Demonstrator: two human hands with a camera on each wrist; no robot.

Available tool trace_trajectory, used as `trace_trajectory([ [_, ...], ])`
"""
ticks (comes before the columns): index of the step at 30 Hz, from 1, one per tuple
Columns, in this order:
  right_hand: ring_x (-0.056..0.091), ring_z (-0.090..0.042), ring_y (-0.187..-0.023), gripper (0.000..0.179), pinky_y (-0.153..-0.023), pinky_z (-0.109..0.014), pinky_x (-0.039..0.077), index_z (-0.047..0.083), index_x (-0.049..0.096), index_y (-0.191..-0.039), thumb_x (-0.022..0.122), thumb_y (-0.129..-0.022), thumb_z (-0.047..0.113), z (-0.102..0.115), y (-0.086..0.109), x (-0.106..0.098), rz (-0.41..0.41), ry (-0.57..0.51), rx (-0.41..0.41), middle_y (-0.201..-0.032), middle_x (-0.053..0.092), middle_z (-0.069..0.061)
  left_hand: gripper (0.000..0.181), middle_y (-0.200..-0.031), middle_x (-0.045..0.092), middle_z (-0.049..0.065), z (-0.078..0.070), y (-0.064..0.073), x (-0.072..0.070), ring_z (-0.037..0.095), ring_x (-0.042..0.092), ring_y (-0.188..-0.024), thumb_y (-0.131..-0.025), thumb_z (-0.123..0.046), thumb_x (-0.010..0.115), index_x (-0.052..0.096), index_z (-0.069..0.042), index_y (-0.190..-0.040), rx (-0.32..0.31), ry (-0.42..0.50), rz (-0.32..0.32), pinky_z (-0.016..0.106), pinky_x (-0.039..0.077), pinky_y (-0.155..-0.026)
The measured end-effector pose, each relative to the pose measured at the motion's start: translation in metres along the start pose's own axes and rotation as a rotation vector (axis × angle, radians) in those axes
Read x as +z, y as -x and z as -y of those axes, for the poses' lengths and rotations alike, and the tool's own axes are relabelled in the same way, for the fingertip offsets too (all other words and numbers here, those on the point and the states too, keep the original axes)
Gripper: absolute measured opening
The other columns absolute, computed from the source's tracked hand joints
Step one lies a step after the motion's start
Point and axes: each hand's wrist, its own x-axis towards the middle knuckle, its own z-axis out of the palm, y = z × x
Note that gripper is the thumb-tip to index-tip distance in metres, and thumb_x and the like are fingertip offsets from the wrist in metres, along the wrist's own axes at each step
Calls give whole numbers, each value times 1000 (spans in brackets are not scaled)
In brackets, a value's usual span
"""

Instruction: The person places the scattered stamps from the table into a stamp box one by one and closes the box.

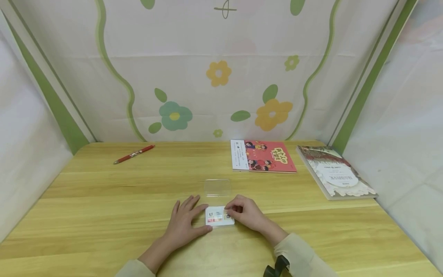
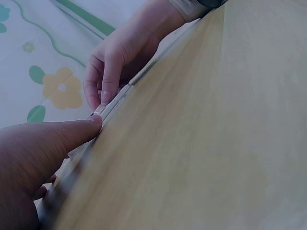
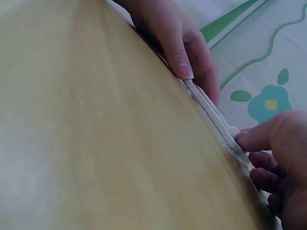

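A flat white pack with small coloured prints, perhaps cards, lies on the table in a shallow clear plastic case, whose edge shows beneath it in the right wrist view. My left hand holds the pack's left end between thumb and index finger, the other fingers spread on the table. At the right end, my right hand pinches a small thin printed piece on top, its thumb and index fingertips close together. In the right wrist view this piece stands slightly raised from the white slab. The fingertips partly hide it.
Just beyond the pack lies a clear plastic lid. Farther back are a red pen at the left, a red picture book and a thicker book at the right. Patterned cloth encloses the wooden table.
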Motion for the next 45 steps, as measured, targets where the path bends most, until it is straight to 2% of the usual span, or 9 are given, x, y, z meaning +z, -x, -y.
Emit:
trace_trajectory([
  [6,44,-10,-63,9,-53,-22,39,14,68,-87,61,-80,12,-1,0,-1,18,15,0,-71,49,7,59,-130,39,13,0,0,1,32,26,-121,-69,-54,61,56,-18,-115,14,4,-20,56,8,-95],
  [11,43,-9,-64,12,-53,-21,38,7,68,-89,61,-80,7,0,0,-1,22,7,-27,-73,49,4,60,-130,38,12,0,0,1,32,26,-121,-69,-54,62,56,-18,-116,15,-1,-25,55,8,-95],
  [19,43,-12,-63,13,-54,-21,37,-5,66,-89,58,-78,-5,35,3,-10,20,-15,-54,-72,50,-7,62,-132,36,11,3,-1,-1,30,23,-123,-69,-55,60,53,-19,-119,-1,7,4,53,5,-97],
  [24,48,-14,-69,18,-60,-24,42,1,64,-97,59,-80,2,11,-3,-12,-8,-62,-8,-80,56,-6,68,-130,37,15,7,-4,-7,31,28,-120,-69,-51,63,48,-14,-124,7,95,-6,54,8,-96],
  [29,52,-21,-87,30,-77,-36,43,5,59,-107,63,-78,12,-5,-15,-23,-94,-39,79,-98,58,-7,64,-129,37,19,15,-28,-14,35,31,-117,-72,-42,65,46,-10,-125,-36,190,-34,56,13,-95],
  [32,46,-26,-104,45,-90,-43,33,6,53,-117,66,-76,19,-10,-24,-28,-108,34,121,-112,52,-10,60,-132,33,17,20,-47,-12,34,28,-120,-76,-39,63,45,-11,-125,-97,249,-34,54,6,-97],
  [35,36,-30,-115,55,-95,-48,23,7,48,-122,67,-74,26,-16,-31,-28,-86,153,130,-123,45,-13,60,-134,30,15,23,-61,-9,31,22,-123,-75,-39,63,44,-13,-126,-159,285,-16,52,-1,-97],
  [40,21,-34,-122,66,-97,-52,6,13,44,-127,65,-71,41,-22,-37,-20,-31,341,153,-134,30,-16,69,-135,28,17,24,-69,-1,34,16,-125,-71,-46,64,44,-12,-127,-182,169,18,54,-3,-96],
  [45,13,-35,-123,71,-96,-53,0,14,40,-130,63,-71,46,-19,-40,-13,-24,419,168,-136,22,-18,74,-136,24,19,23,-71,4,36,14,-124,-70,-52,61,41,-11,-128,-169,10,37,57,-1,-95],
])
